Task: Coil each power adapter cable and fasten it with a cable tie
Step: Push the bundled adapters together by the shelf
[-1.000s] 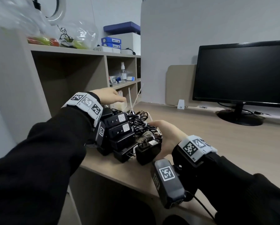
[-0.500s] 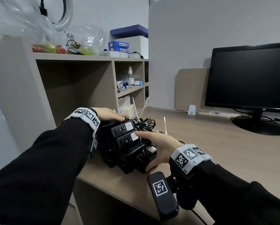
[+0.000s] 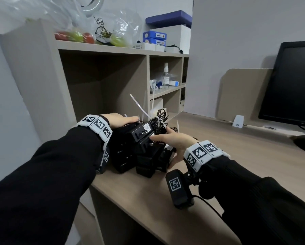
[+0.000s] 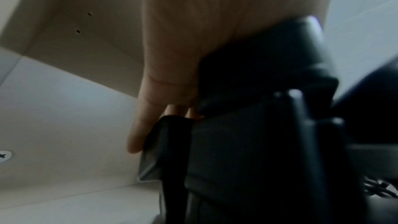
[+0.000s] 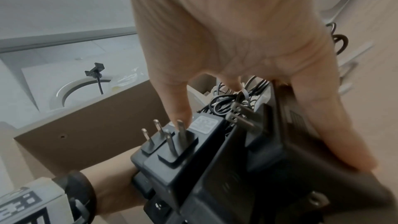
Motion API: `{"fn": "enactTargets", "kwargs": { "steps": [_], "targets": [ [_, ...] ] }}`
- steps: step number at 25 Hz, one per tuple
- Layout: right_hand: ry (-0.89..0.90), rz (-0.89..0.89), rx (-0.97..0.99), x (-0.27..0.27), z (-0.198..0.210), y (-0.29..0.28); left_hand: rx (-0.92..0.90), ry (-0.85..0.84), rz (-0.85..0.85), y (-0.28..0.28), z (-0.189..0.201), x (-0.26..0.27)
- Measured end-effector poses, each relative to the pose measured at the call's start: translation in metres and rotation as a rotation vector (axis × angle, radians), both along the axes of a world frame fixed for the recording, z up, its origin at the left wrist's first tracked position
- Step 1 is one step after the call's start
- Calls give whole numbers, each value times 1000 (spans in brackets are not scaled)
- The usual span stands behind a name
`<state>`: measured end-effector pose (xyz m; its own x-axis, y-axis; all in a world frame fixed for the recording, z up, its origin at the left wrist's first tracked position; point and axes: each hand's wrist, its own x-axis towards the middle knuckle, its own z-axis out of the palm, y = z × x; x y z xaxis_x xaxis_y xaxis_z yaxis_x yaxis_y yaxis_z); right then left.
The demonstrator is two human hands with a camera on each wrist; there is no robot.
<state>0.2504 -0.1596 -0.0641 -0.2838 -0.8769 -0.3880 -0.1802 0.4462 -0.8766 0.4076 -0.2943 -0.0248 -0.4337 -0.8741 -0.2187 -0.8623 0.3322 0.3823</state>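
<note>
A pile of black power adapters (image 3: pixel 139 151) lies at the desk's left end, close to the shelf unit. Their coiled black cables (image 3: pixel 159 119) bunch behind them, with white cable ties (image 3: pixel 139 106) sticking up. My left hand (image 3: pixel 125 120) rests flat on the pile's top left, fingers straight along an adapter (image 4: pixel 258 142). My right hand (image 3: pixel 171 140) presses the pile's right side with spread fingers, thumb low on the side. In the right wrist view the right hand (image 5: pixel 237 40) touches adapters (image 5: pixel 215 168) whose plug prongs (image 5: pixel 170 140) point up, and tied cables (image 5: pixel 226 101) show beyond.
An open shelf unit (image 3: pixel 102 82) stands just behind and left of the pile, with a spray bottle (image 3: pixel 166 75) in it and bagged fruit (image 3: pixel 73 35) on top. A black monitor (image 3: pixel 289 82) stands at the right. The desk (image 3: pixel 236 165) ends at a front edge near my arms.
Both hands have closed in on the adapters and pushed them together into a tighter pile nearer the shelf. The left hand came down onto the top.
</note>
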Motion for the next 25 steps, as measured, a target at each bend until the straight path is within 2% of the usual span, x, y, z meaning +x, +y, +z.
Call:
{"fn": "enactTargets", "kwargs": {
  "steps": [1, 4, 6, 10, 13, 18, 21, 25],
  "targets": [
    [-56, 16, -5, 1, -1, -9, -40, -20, 17, -2, 1, 2],
    [9, 62, -5, 14, -1, -26, -153, -103, 63, -7, 5, 6],
    [-61, 64, -11, 22, -3, -39, -208, -141, 102, -10, 7, 5],
    [35, 121, 11, 42, -4, -61, -271, -179, 218, -6, 5, 2],
    [-47, 152, -32, 53, -6, -72, -248, -146, 183, 5, 3, 2],
    [-263, 182, -82, 57, -13, -74, -300, -328, 86, 24, -4, 5],
    [-121, 204, -40, 44, -8, -59, -308, -401, 21, 37, -14, 0],
    [52, 113, 60, 9, 3, -39, -342, -511, -52, 43, -24, -7]
  ]
}}
